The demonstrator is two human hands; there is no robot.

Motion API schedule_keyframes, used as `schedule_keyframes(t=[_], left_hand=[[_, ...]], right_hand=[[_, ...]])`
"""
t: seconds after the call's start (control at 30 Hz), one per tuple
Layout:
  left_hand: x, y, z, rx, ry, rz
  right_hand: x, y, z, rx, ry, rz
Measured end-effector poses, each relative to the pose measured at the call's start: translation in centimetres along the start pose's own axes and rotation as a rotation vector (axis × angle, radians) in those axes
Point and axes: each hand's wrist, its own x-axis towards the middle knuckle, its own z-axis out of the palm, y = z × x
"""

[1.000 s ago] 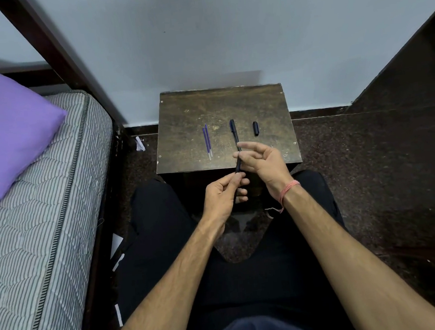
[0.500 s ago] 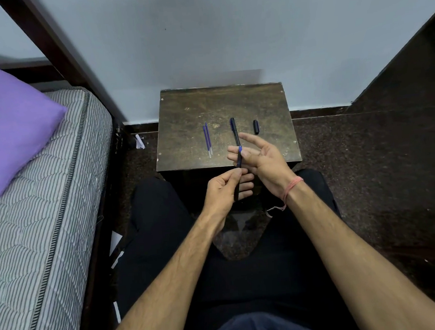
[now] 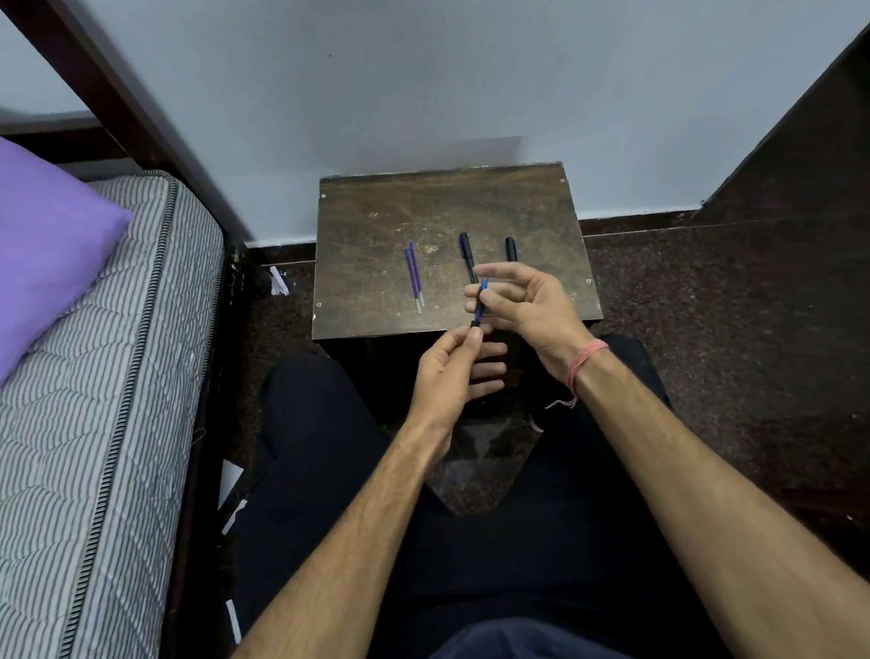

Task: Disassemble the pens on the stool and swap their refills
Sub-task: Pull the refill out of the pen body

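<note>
A: From the head camera, where is the pen being worked on?

B: The blue pen piece (image 3: 479,304) is held over the near edge of the stool (image 3: 368,282). The left hand (image 3: 446,375) pinches its lower end between thumb and forefinger. The right hand (image 3: 529,304) steadies its upper part against the fingers (image 3: 491,273), which are loosely spread, the forefinger stretched out above the tip.

A: And the rest of the parts?

B: On the surface lie two thin purple refills (image 3: 414,276), side by side and touching, with pale tips toward the person. To their right lies a slim black pen barrel (image 3: 467,255), its near end hidden behind the right hand. Further right is a short black cap (image 3: 511,249), apart from the barrel.

A: Materials?

B: The stool top is dark, worn wood, scuffed, with small screws at the corners. The pen parts look like smooth plastic. A pink thread band (image 3: 582,365) circles the right wrist. At the left is a striped quilted mattress (image 3: 95,430) with a purple pillow (image 3: 20,245).
</note>
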Motion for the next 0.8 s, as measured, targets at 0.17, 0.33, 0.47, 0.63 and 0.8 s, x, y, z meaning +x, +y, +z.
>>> schedule_keyframes(t=[0.17,0.33,0.47,0.63,0.8], left_hand=[[0.3,0.1,0.4,0.088,0.129,0.050],[0.2,-0.5,0.0,0.058,0.155,0.066],[0.2,-0.8,0.1,0.054,0.152,0.050],[0.6,-0.8,0.4,0.044,0.184,0.061],[1.0,-1.0,0.4,0.039,0.160,0.070]], right_hand=[[-0.2,0.5,0.5,0.024,-0.020,-0.012],[0.6,0.4,-0.7,0.212,0.038,-0.005],[1.3,1.0,-1.6,0.250,0.072,-0.008],[3.2,2.1,-3.2,0.146,0.426,0.006],[6.0,3.9,-5.4,-0.327,0.605,0.038]])
